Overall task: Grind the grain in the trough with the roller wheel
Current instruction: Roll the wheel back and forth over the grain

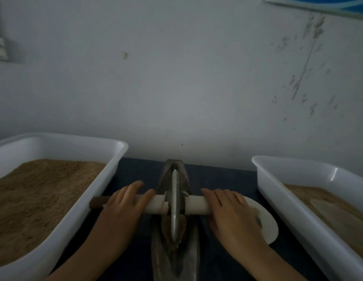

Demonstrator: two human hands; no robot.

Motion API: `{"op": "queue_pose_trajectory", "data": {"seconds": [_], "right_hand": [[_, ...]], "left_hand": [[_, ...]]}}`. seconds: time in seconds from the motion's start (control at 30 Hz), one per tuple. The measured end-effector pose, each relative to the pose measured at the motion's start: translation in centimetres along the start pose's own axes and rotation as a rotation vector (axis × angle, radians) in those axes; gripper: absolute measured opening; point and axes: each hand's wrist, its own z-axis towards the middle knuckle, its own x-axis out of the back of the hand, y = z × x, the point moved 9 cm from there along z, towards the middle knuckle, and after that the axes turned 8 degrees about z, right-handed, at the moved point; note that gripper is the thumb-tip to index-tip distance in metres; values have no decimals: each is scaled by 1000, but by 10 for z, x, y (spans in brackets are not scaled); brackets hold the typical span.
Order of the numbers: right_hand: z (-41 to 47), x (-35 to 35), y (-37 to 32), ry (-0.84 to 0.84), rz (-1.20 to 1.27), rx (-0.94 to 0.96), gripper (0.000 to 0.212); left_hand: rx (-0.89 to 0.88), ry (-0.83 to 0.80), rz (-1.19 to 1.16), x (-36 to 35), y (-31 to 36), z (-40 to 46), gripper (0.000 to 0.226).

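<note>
Head-camera view showed a dark blue worktop [136, 171] set against a pale wall. At its left edge stood a white tub [107, 175] heaped with tan grain. Just right of it, the left hand [121, 203] lay over the roller's axle [154, 203], fingers curled round the white sleeve, a brown end sticking out leftward. At the middle, the metal trough [174, 258] ran from the near edge toward the wall, and the roller wheel [175, 203] stood upright in it on brownish ground grain [182, 226]. The right hand [231, 211] pressed the axle's other side, fingers mostly straight, over a white plate [267, 222]. Another white tub [298, 199] of grain stood at the right edge.
</note>
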Motion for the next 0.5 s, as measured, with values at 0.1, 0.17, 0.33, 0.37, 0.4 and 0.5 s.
{"op": "queue_pose_trajectory", "data": {"seconds": [0.1, 0.17, 0.33, 0.37, 0.4, 0.5], "right_hand": [[6, -9, 5, 41, 15, -18, 55], [11, -14, 9, 53, 17, -32, 50], [38, -33, 28, -1, -20, -92, 40], [45, -38, 34, -11, -19, -101, 33], [52, -43, 39, -10, -12, -115, 25], [72, -53, 48, -5, 8, -139, 14]], "left_hand": [[5, 35, 44, 3, 1, 10, 64], [8, 61, 54, 3, 1, 20, 47], [51, -67, 98, -23, -7, 52, 38], [73, -120, 124, -31, -10, 60, 35], [93, -156, 154, -39, -15, 69, 29], [121, -187, 206, -54, -27, 88, 20]]}}
